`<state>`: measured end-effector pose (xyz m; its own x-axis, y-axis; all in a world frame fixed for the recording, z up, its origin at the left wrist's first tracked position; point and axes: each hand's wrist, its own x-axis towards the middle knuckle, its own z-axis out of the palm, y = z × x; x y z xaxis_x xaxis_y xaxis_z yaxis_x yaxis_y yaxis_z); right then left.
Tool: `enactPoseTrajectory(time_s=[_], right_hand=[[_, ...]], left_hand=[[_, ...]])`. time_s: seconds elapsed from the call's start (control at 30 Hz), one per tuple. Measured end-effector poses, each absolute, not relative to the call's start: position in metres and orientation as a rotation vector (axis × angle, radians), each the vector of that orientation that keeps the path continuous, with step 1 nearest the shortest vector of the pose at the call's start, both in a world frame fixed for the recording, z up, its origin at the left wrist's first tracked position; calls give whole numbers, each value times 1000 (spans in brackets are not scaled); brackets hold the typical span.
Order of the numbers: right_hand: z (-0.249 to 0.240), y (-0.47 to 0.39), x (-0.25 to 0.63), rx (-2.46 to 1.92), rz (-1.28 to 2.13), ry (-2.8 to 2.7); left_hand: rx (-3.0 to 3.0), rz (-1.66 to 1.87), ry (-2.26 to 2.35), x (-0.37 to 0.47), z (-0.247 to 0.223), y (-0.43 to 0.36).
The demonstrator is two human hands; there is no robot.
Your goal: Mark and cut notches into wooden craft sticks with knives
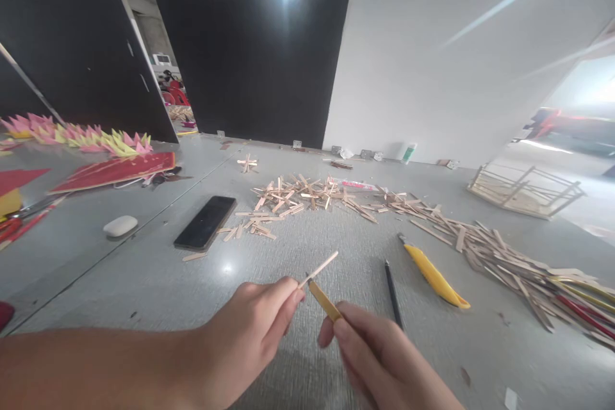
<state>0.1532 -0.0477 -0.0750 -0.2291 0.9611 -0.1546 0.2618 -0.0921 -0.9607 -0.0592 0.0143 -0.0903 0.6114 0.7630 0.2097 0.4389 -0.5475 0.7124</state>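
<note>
Low in the middle of the head view, my left hand (259,327) pinches a thin wooden stick (323,266), whose free end points up and to the right. My right hand (369,349) grips a slim yellow tool (324,300) with a small dark tip. That tip is close to the stick, just beside my left fingertips; whether they touch I cannot tell. To the right of my hands lie a black pen-like rod (393,295) and a yellow-handled tool (435,275).
Wooden pieces (307,195) lie scattered beyond my hands, with a long pile (500,256) at right. A phone (206,223) and white case (120,226) lie left. A stick frame (526,192) stands far right. Upright boards (254,64) close off the back.
</note>
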Motion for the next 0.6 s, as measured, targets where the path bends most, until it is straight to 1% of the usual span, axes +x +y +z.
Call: enactPoseTrajectory(time_s=[0.1, 0.23, 0.33, 0.37, 0.43, 0.6], right_hand=[[-74, -38, 175, -1424, 683, -1962], [-79, -31, 193, -1160, -295, -2409], [-85, -26, 191, -1027, -808, -2513], [-87, -24, 189, -1018, -919, -2500], [-91, -20, 189, -989, -1017, -2513], [-105, -13, 201, -860, -978, -2554]], left_hand=[[2191, 682, 1060, -59, -91, 18], [2157, 662, 1112, -59, -93, 25], [2142, 629, 1133, -59, -95, 29], [2139, 617, 1141, -58, -96, 31], [2140, 595, 1156, -57, -100, 33], [2209, 578, 1189, -56, -111, 43]])
